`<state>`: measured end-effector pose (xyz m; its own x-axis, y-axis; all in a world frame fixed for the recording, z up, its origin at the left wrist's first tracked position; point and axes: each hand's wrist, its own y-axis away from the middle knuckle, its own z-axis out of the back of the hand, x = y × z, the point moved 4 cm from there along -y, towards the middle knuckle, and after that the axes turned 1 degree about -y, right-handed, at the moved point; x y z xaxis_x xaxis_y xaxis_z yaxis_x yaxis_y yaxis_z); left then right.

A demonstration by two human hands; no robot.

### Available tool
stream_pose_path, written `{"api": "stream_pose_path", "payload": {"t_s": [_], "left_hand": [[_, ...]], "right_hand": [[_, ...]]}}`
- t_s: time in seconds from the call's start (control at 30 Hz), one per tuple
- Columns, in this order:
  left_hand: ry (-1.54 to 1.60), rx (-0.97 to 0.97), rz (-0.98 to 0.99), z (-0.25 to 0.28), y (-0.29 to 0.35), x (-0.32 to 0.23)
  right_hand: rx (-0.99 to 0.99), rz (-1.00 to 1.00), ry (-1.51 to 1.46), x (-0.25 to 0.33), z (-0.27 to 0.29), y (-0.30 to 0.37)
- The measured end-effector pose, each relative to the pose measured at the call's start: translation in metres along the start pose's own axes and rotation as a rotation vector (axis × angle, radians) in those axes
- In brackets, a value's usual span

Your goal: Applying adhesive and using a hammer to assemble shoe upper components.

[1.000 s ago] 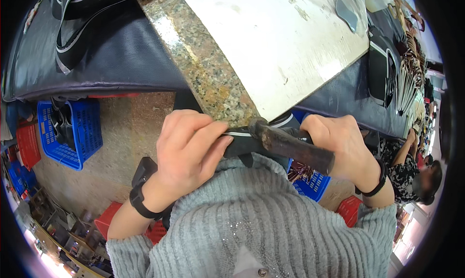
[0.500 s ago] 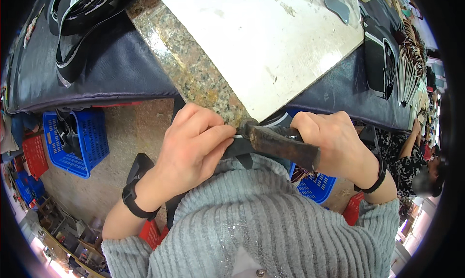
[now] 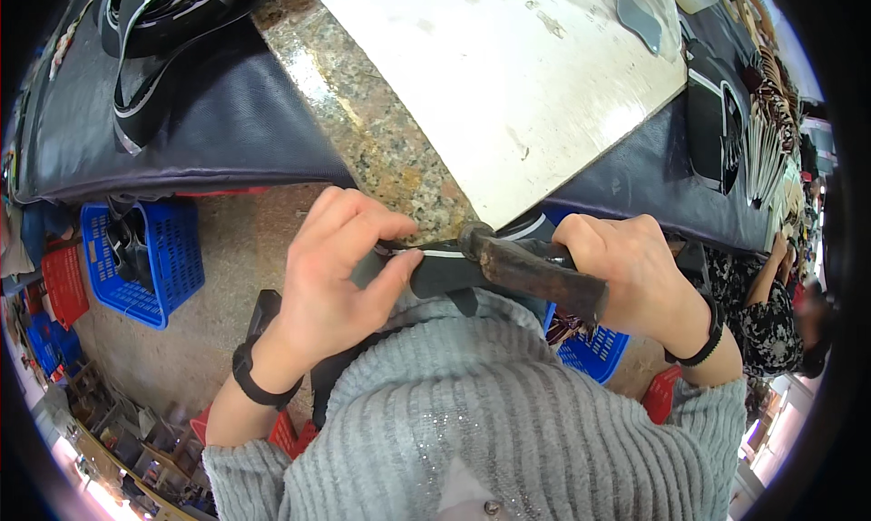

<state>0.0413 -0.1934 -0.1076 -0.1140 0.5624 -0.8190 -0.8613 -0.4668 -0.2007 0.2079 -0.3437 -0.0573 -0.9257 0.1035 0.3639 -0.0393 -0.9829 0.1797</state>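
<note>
A black strip with a white edge line (image 3: 439, 274) lies along the near corner of a speckled stone slab (image 3: 413, 181). My left hand (image 3: 337, 262) is at its left end, thumb tip touching the strip and index finger apart from the thumb; the other fingers are loosely bent. My right hand (image 3: 626, 262) is wrapped round the dark handle of a hammer (image 3: 540, 271). The hammer's worn brown head lies over the strip, its rounded end near the slab's corner. Part of the strip is hidden behind the hammer.
A white board (image 3: 508, 94) covers much of the slab, with a grey flat piece (image 3: 638, 20) on it. Black strip bundles (image 3: 168, 26) lie left on dark padding (image 3: 245, 122), others (image 3: 712, 113) right. Blue baskets (image 3: 168, 289) stand below; a person (image 3: 771, 312) works at right.
My left thumb and index finger have parted from their pinch on the strip, and that hand has shifted slightly left. The right hand still holds the hammer in nearly the same place.
</note>
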Motion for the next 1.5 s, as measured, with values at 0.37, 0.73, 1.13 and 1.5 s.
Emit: {"api": "stream_pose_path", "payload": {"t_s": [0.37,0.73,1.13,1.5], "left_hand": [[0.032,-0.107,0.047,-0.007,0.008,0.002],[-0.357,0.317,-0.319,0.001,-0.013,-0.021],[-0.447,-0.095,-0.383,-0.015,0.034,-0.013],[-0.249,-0.045,-0.087,-0.016,-0.001,-0.02]], "right_hand": [[-0.039,0.0,0.007,0.003,0.003,0.0],[-0.042,0.015,0.058,0.001,0.001,0.002],[-0.016,-0.006,0.027,0.001,0.003,-0.002],[-0.051,-0.018,0.063,0.006,0.011,0.003]]}}
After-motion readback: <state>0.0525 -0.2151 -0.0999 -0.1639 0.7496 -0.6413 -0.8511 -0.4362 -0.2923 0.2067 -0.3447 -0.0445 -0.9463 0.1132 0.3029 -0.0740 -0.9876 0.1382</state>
